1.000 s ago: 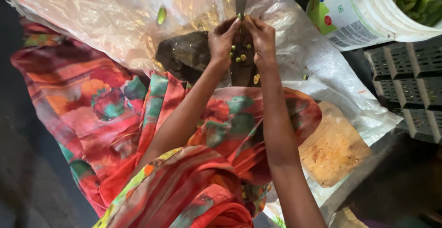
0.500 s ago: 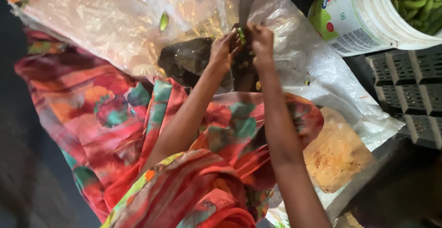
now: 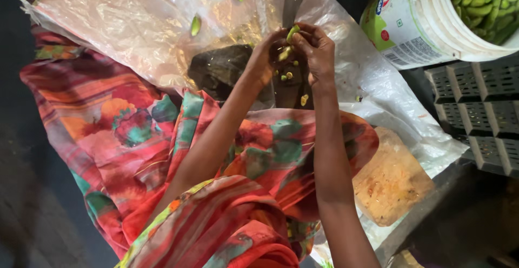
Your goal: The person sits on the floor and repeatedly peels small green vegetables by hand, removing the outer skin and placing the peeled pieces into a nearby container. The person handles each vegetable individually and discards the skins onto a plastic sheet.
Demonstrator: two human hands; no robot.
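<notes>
Both hands meet over the clear plastic sheet [image 3: 135,24] so cut bits drop onto it: right hand [image 3: 319,51] fingers pinch a small green pod piece [image 3: 292,32] w/ left hand [image 3: 266,57] fingers closed alongside, white bucket [image 3: 427,24] of pods nearby.

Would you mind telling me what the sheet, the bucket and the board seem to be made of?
Sheet: thin clear plastic, seemingly; it is glossy, crinkled and see-through.
Bucket: probably moulded plastic, white and smooth, with a rolled rim.
Board: looks like wood, matt tan, with a scuffed, stained face, though the grain is too blurred to be sure.
</notes>
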